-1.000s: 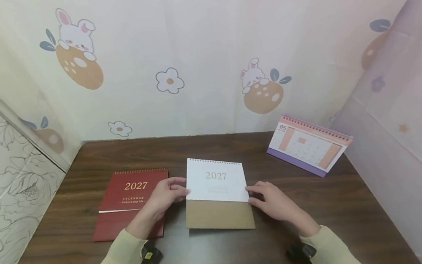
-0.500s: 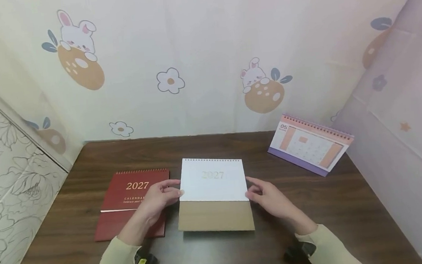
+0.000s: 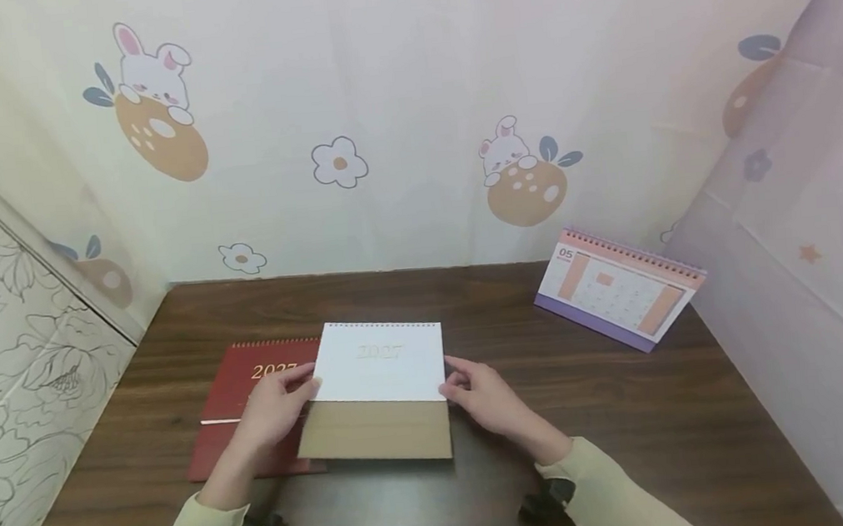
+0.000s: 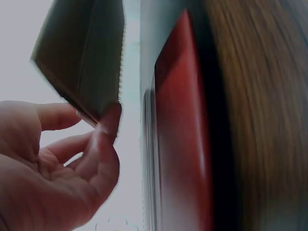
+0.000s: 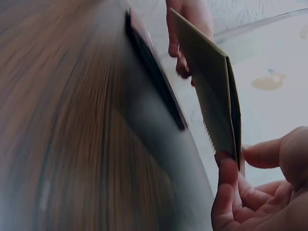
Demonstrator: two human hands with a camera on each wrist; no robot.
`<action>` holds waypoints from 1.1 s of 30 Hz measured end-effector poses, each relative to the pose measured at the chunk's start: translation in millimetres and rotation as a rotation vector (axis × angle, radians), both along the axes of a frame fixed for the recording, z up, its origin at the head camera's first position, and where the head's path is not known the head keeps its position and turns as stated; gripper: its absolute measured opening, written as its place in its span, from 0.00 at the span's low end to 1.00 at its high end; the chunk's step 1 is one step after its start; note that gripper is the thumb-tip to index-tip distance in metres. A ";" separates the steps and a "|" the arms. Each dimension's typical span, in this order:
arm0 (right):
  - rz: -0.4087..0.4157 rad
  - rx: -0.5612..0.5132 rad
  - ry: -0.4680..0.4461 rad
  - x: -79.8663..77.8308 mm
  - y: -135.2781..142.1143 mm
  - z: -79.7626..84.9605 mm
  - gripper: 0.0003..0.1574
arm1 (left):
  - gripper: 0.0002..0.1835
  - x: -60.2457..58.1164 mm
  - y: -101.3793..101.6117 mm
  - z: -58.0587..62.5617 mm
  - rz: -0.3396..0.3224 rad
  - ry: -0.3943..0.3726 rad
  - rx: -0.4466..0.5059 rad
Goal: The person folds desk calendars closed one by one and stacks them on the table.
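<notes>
Both hands hold a white and tan desk calendar [image 3: 380, 371] marked 2027, each pinching one side edge. The left hand [image 3: 274, 408] is at its left edge, the right hand [image 3: 486, 395] at its right edge. Both wrist views show this calendar raised off the table, its tan base [image 4: 82, 53] seen from below, with fingers under it and thumb on top. Beneath its left part lies a red 2027 calendar [image 3: 227, 405], partly covered by the left hand and the white calendar. In the left wrist view the red calendar [image 4: 180, 130] lies below the left hand.
A pink and purple desk calendar [image 3: 615, 288] showing 05 stands at the back right of the dark wooden table [image 3: 633, 445]. A curtain [image 3: 405, 72] printed with rabbits and flowers hangs behind the table.
Both hands have lifted the white and tan calendar and carried it left, so that it now overlaps the red calendar. The red and pink calendars have stayed in place.
</notes>
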State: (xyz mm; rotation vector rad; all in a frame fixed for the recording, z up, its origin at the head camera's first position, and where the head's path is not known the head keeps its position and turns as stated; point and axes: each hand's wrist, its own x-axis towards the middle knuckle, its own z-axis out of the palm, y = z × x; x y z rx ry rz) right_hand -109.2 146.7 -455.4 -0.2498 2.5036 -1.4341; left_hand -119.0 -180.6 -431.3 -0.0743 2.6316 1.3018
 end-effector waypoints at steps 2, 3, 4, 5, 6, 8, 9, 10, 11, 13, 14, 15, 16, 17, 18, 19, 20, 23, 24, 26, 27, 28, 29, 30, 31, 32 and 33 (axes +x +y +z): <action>0.016 0.016 0.013 -2.3 -13.7 -1.3 0.36 | 0.27 0.5 -7.5 1.0 0.018 0.001 -0.058; 0.026 0.022 0.021 -3.4 -20.8 -2.0 0.36 | 0.28 0.9 -11.3 1.1 0.030 -0.003 -0.078; 0.036 0.027 0.027 -4.8 -28.2 -2.4 0.36 | 0.30 1.1 -15.2 1.0 0.049 -0.012 -0.088; 0.044 0.026 0.028 -6.1 -35.6 -2.5 0.36 | 0.31 1.6 -19.2 0.6 0.070 -0.029 -0.096; 0.050 0.027 0.028 -7.2 -43.1 -3.1 0.36 | 0.33 2.2 -23.2 0.4 0.091 -0.046 -0.098; 0.060 0.021 0.017 -8.5 -57.9 -4.2 0.36 | 0.36 4.1 -31.4 -0.8 0.133 -0.072 -0.110; 0.063 0.019 0.009 -9.1 -65.1 -5.1 0.36 | 0.37 5.3 -35.6 -1.5 0.152 -0.082 -0.119; 0.064 0.017 0.000 -9.6 -72.0 -5.9 0.36 | 0.37 6.3 -39.5 -1.9 0.164 -0.084 -0.131; 0.065 0.013 -0.005 -10.0 -78.6 -6.8 0.36 | 0.37 6.7 -43.4 -1.9 0.163 -0.075 -0.147; 0.071 0.011 -0.008 -10.5 -90.1 -8.5 0.36 | 0.37 7.1 -50.4 -2.0 0.156 -0.051 -0.179; 0.075 0.008 -0.012 -10.8 -95.1 -8.9 0.36 | 0.37 7.1 -53.7 -2.1 0.147 -0.037 -0.203; 0.081 0.005 -0.017 -11.2 -99.6 -8.9 0.36 | 0.37 6.9 -56.6 -1.7 0.142 -0.029 -0.218; 0.088 0.001 -0.020 -11.8 -104.0 -8.5 0.36 | 0.38 6.5 -59.6 -1.5 0.139 -0.024 -0.227; 0.097 -0.002 -0.022 -12.4 -107.9 -7.8 0.36 | 0.38 6.3 -62.7 -1.6 0.137 -0.020 -0.238; 0.108 -0.002 -0.025 -13.2 -111.8 -7.2 0.37 | 0.39 6.6 -65.4 -1.8 0.145 -0.029 -0.240; 0.119 -0.002 -0.028 -14.0 -115.1 -6.4 0.37 | 0.40 6.9 -67.9 -1.6 0.155 -0.036 -0.246; 0.129 -0.001 -0.031 -14.9 -118.5 -5.6 0.37 | 0.40 7.0 -70.5 -1.3 0.162 -0.038 -0.252; 0.152 0.004 -0.021 -17.4 -126.8 -3.0 0.38 | 0.40 7.9 -76.7 -0.7 0.183 -0.037 -0.258; 0.155 0.004 -0.017 -18.1 -129.1 -2.5 0.39 | 0.40 8.0 -78.1 -0.2 0.190 -0.037 -0.259; 0.154 -0.005 -0.004 -18.8 -132.8 -1.6 0.39 | 0.40 7.8 -80.4 1.0 0.194 -0.036 -0.266; 0.150 -0.014 0.002 -18.8 -134.3 -1.5 0.40 | 0.40 7.6 -81.1 1.7 0.196 -0.039 -0.265; 0.146 -0.026 0.006 -18.6 -135.7 -1.8 0.40 | 0.40 7.1 -81.8 2.3 0.196 -0.047 -0.263; 0.140 -0.040 0.012 -18.3 -136.8 -1.8 0.39 | 0.41 6.6 -82.4 3.0 0.201 -0.057 -0.258; 0.132 -0.055 0.015 -18.0 -137.7 -1.9 0.39 | 0.41 6.0 -83.0 3.3 0.207 -0.070 -0.251; 0.125 -0.071 0.022 -17.9 -138.6 -2.6 0.39 | 0.41 5.6 -83.5 3.8 0.211 -0.080 -0.241; 0.117 -0.086 0.023 -17.6 -139.3 -3.1 0.39 | 0.42 5.1 -84.1 4.1 0.218 -0.090 -0.224; 0.111 -0.091 0.027 -17.4 -139.9 -3.6 0.39 | 0.42 4.7 -85.0 4.1 0.225 -0.094 -0.213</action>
